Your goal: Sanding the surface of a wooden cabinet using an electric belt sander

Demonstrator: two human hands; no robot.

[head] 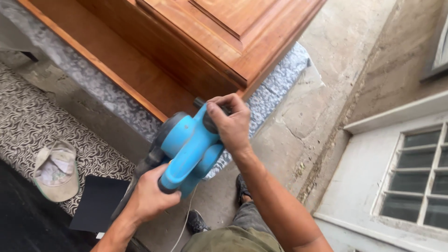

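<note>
Head view, looking down. I see both hands on a blue power sander [189, 147], held at the near corner of a brown wooden cabinet [186, 46] that lies on a grey patterned slab [280, 79].

L hand [149, 196]: fingers clenched round the sander's rear handle, low and toward me; the handle's black end shows just beyond the knuckles.

R hand [233, 123]: fingers curled over the black front knob at the top of the sander, thumb along the blue housing, grasping it from above.

Sander: body tilted, its front end touching or just beside the cabinet's near corner; I cannot tell whether the pad bears on the wood, since the hands and housing hide it. A white cord [184, 224] runs down from under the tool toward the floor.

Surroundings: a beige cap [56, 170] lies upturned on a black-and-white swirl-patterned mat [28, 121], lower left. A dark flat sheet [98, 203] lies just beside the cap, partly under the L forearm. Black shoes [198, 221] show below the tool on the concrete floor [308, 121]. A white window frame w/ panes [415, 172] lies at the right edge.
</note>
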